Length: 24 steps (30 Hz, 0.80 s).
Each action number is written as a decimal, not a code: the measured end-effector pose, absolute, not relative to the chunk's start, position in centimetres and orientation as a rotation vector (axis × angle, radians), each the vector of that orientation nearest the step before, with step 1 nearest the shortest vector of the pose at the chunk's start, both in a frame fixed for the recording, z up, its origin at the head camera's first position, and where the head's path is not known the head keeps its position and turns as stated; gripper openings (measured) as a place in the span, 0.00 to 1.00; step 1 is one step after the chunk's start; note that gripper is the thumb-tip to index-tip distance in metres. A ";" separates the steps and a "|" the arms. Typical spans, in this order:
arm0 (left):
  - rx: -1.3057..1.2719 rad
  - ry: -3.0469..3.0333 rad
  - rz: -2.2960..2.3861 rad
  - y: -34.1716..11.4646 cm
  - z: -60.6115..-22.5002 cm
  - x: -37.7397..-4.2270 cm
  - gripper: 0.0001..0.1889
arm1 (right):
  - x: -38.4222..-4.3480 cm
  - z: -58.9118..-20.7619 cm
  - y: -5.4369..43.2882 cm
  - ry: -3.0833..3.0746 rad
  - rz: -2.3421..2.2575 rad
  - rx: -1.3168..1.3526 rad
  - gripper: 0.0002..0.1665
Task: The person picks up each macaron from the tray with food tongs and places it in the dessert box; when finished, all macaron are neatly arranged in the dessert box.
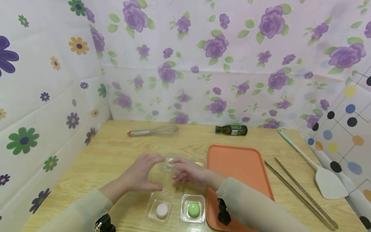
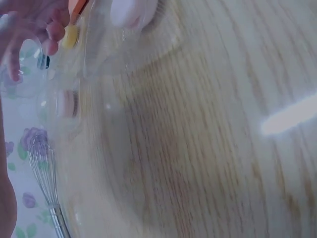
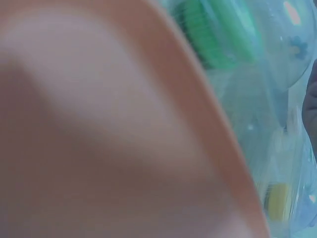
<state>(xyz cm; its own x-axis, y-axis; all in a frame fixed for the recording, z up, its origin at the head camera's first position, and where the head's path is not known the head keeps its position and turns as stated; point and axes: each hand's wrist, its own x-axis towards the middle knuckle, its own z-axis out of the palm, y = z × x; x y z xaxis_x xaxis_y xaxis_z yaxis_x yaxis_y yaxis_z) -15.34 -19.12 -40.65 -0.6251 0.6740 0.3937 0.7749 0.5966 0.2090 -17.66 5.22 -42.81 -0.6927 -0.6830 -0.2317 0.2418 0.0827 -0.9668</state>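
Observation:
My left hand [image 1: 142, 173] hovers over the table with its thumb spread wide from the fingers, holding nothing. Facing it, my right hand [image 1: 188, 170] has loosely bent fingers and nothing visible in its grasp. Just beyond the gap between them stands a clear plastic box [image 1: 167, 168] with a pale round cake [image 2: 67, 103] inside. A yellow cake [image 1: 200, 163] in another clear box shows behind the right hand. Nearer me, a pale pink cake [image 1: 162, 210] and a green cake [image 1: 194, 209] sit in their own clear boxes, side by side.
An orange tray [image 1: 236, 161] lies under the right forearm. Right of it are metal tongs [image 1: 301, 193] and a white spatula [image 1: 328, 182]. A whisk [image 1: 156, 131] and a dark bottle [image 1: 232, 130] lie along the back edge, before a flowered cloth wall [image 1: 185, 90].

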 end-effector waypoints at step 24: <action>-1.056 -3.052 -1.069 -20.5 -41.5 -13.8 0.38 | -13.9 -42.4 4.5 2.563 -0.765 -1.040 0.49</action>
